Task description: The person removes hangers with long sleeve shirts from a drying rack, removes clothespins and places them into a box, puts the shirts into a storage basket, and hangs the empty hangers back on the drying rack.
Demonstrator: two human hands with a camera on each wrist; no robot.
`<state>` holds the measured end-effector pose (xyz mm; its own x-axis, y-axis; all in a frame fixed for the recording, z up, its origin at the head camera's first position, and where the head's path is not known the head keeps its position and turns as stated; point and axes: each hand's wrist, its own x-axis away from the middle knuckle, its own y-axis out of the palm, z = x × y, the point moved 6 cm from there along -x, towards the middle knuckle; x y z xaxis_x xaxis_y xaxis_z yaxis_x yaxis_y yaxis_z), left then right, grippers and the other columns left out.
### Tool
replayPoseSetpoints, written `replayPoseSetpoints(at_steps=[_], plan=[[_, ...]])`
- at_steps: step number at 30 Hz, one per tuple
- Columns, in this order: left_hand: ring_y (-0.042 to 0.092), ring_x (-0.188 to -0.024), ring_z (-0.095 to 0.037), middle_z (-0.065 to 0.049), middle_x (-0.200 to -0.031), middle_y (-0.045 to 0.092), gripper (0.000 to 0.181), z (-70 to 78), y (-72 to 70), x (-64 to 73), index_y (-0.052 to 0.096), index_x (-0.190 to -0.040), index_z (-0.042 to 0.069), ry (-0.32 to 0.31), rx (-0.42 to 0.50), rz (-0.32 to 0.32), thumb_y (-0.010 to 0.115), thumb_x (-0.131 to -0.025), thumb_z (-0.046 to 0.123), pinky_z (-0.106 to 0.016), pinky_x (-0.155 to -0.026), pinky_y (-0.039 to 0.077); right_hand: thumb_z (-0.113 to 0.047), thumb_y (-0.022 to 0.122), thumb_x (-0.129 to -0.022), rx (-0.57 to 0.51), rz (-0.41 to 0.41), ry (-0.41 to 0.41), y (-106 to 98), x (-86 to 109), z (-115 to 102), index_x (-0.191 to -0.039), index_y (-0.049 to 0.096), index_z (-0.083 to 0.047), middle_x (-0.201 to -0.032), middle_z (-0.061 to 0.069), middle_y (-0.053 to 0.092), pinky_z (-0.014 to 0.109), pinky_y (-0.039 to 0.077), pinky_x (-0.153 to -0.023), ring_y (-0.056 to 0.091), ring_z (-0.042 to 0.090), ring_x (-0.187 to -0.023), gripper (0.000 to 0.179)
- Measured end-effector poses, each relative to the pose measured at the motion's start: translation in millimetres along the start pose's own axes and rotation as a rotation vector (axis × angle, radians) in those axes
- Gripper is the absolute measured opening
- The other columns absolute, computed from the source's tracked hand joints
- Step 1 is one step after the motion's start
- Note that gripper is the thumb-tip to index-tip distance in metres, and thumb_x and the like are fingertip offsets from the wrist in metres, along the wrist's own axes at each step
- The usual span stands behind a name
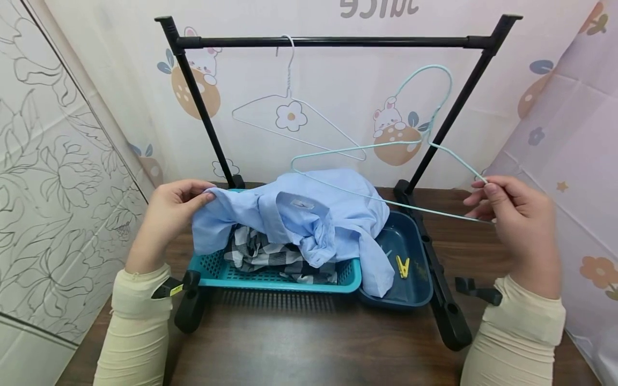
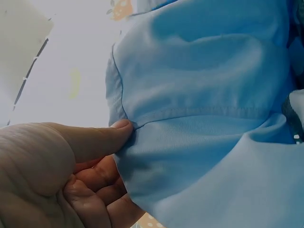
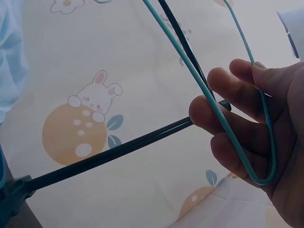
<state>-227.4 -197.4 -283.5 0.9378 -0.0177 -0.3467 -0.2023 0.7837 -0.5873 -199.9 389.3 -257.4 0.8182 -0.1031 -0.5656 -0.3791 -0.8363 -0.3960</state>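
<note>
Between thumb and fingers, my left hand (image 1: 171,212) pinches the shoulder edge of a light blue shirt (image 1: 333,187). Close up in the left wrist view, the thumb presses on a seam of that shirt (image 2: 199,71). The shirt's collar faces me, and its body drapes over the basket. My right hand (image 1: 521,214) holds a mint-green wire hanger (image 1: 357,147) by one end, its hook pointing up and its other end above the shirt. In the right wrist view the hanger's bent end (image 3: 261,180) lies across the fingers and palm.
A teal basket (image 1: 285,286) holds a black-and-white checked cloth (image 1: 260,249) under the shirt. Beside it, a dark blue tray (image 1: 417,279) contains a yellow clothespin (image 1: 403,266). A white hanger (image 1: 289,96) hangs from the black rack's bar (image 1: 376,42); the rack's feet flank the containers.
</note>
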Motion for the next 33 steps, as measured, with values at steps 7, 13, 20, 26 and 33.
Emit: replayPoseSetpoints(at_steps=[7, 13, 20, 26, 33], plan=[[0.062, -0.081, -0.014, -0.007, -0.101, 0.076, 0.017, 8.5, 13.0, 1.4, 0.077, -0.114, 0.013, 0.01, -0.007, -0.07, 0.07, -0.099, 0.018, -0.018, -0.067, 0.05, -0.01, 0.056, -0.105, 0.003, 0.056, 0.001, -3.6, -1.7, 1.0, -0.114, 0.07, 0.011, -0.091, -0.01, 0.075, 0.015, 0.056, -0.061, 0.07, 0.005, -0.064, 0.027], [0.061, -0.083, -0.02, -0.007, -0.102, 0.075, 0.017, 10.5, 30.7, 2.7, 0.077, -0.114, 0.013, 0.012, -0.043, -0.149, 0.066, -0.1, 0.01, -0.021, -0.069, 0.051, -0.01, 0.056, -0.105, -0.004, 0.1, -0.011, -7.2, -1.5, 0.5, -0.113, 0.07, 0.012, -0.089, -0.009, 0.075, 0.015, 0.055, -0.06, 0.07, 0.006, -0.061, 0.027], [0.058, -0.082, -0.025, -0.009, -0.102, 0.072, 0.019, 6.5, 46.2, 5.4, 0.076, -0.116, 0.013, -0.026, -0.105, -0.3, 0.065, -0.101, 0.01, -0.029, -0.067, 0.051, -0.014, 0.056, -0.105, 0.025, 0.143, 0.014, -9.7, -0.9, 0.2, -0.114, 0.072, 0.008, -0.087, -0.01, 0.075, 0.014, 0.055, -0.061, 0.07, 0.005, -0.062, 0.028], [0.055, -0.077, -0.023, -0.005, -0.09, 0.069, 0.019, 4.8, 54.8, 6.4, 0.078, -0.112, 0.015, -0.003, -0.174, -0.421, 0.064, -0.1, 0.009, -0.031, -0.064, 0.048, -0.019, 0.055, -0.106, 0.069, 0.188, 0.024, -12.0, -1.4, 0.4, -0.116, 0.073, 0.003, -0.084, -0.018, 0.073, 0.012, 0.054, -0.062, 0.07, 0.001, -0.064, 0.03], [0.051, -0.067, -0.02, -0.001, -0.078, 0.059, 0.021, 0.8, 57.5, 12.2, 0.079, -0.109, 0.017, 0.009, -0.177, -0.585, 0.062, -0.1, 0.008, -0.028, -0.059, 0.046, -0.02, 0.057, -0.105, 0.024, 0.224, 0.042, -11.8, -3.2, 2.3, -0.116, 0.072, 0.004, -0.082, -0.014, 0.074, 0.013, 0.055, -0.063, 0.07, 0.002, -0.063, 0.03]])
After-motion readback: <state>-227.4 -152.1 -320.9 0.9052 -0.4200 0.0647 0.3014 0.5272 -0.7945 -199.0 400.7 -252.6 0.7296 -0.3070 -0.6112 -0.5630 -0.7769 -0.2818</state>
